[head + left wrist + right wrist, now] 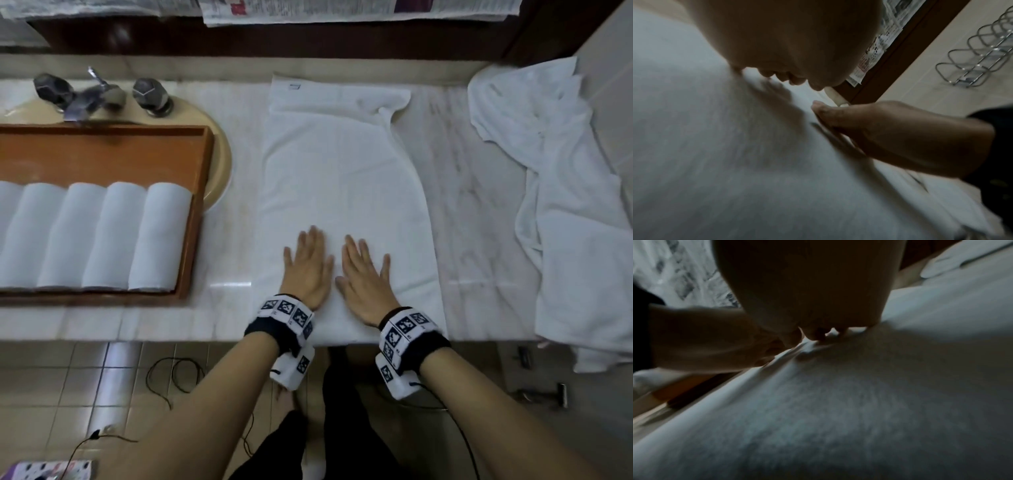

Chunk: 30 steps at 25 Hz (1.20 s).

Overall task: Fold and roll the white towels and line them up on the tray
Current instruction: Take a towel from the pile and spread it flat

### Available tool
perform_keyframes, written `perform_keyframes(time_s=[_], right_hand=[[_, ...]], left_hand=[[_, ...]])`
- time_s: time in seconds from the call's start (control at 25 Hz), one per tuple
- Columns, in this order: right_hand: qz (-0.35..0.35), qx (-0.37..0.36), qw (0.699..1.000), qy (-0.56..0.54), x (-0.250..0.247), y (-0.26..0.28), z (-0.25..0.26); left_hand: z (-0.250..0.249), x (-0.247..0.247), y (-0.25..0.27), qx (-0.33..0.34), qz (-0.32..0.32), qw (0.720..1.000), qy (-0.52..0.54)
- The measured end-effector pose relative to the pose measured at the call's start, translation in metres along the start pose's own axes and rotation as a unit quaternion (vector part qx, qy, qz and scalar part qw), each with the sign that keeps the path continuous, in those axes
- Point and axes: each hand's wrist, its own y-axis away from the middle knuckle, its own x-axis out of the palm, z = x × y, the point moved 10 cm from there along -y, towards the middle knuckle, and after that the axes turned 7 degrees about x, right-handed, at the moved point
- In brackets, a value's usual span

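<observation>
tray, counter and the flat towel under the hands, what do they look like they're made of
Orange-brown rectangular tray: probably wood, perhaps laminate; smooth matte faces, square raised rim. Pale veined counter: looks like polished marble or similar stone, with grey streaks and a glossy highlight near its front edge. Flat white towel beneath both hands: soft woven cloth, likely cotton terry; the right wrist view shows a fuzzy nap.

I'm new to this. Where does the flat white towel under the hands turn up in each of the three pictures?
Head view: the flat towel lies centre, on the marble counter, right of the tray.
Left wrist view: it fills the lower left.
Right wrist view: it fills the lower right.
Shared landmark: the left hand and right hand, flat on it side by side.
</observation>
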Motion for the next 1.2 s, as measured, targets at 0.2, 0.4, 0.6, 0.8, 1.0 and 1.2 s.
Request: perform_keyframes(time_s=[0.2, 0.4, 0.6, 0.8, 1.0, 1.2], right_hand=[[-0.046, 0.197, 0.979, -0.009, -0.014, 0.021, -0.123], [-0.047, 0.068, 0.996, 0.018, -0.005, 0.029, -0.048], [-0.066, 0.067, 0.992, 0.081, 0.013, 0.028, -0.052], [-0.066, 0.333, 0.939, -0.049, -0.012, 0.044, -0.133], [-0.022, 0.0, 0.999, 0.033, -0.005, 0.008, -0.005], [-0.046, 0.232, 0.971, -0.029, -0.03, -0.005, -0.107]], left_hand=[[0.072, -0.018, 0.036, -0.043, -0.043, 0.994, -0.095], [0.035, -0.012, 0.023, -0.067, -0.022, 0.997, -0.01], [0.021, 0.012, 0.029, 0.024, -0.028, 0.991, -0.128], [0.08, -0.015, 0.041, -0.113, -0.041, 0.992, -0.036], [0.002, -0.007, 0.006, 0.032, -0.002, 0.999, -0.009], [0.077, -0.031, 0.006, -0.104, -0.034, 0.993, -0.048]])
